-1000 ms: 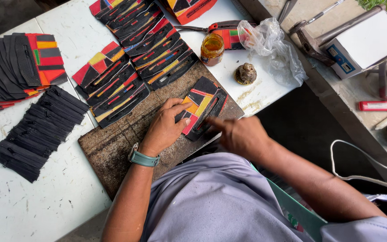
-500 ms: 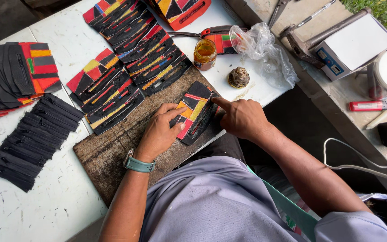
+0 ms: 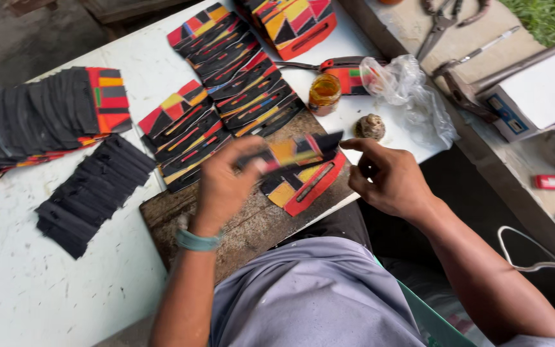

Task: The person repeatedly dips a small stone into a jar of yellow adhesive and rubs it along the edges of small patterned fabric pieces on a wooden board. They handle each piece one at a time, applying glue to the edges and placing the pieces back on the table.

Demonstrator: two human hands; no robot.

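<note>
My left hand (image 3: 226, 183), with a teal band at the wrist, is blurred and holds a black, yellow and red patterned piece (image 3: 293, 152) lifted above a worn wooden board (image 3: 245, 222). Under it a second patterned piece with a red edge (image 3: 306, 186) lies on the board. My right hand (image 3: 387, 177) hovers just right of the lifted piece, fingers curled, index finger extended toward its black end; whether it touches is unclear.
Rows of overlapping patterned pieces (image 3: 226, 83) lie on the white table (image 3: 46, 289), with black pieces (image 3: 88, 193) and another fanned stack (image 3: 40, 119) at left. An amber glass jar (image 3: 324, 93), a lumpy ball (image 3: 370, 126), a plastic bag (image 3: 406, 90) and pliers (image 3: 441, 26) sit at right.
My left hand has lifted a patterned piece off the board, leaving another beneath. My right hand drew back to the right. The camera view shifted.
</note>
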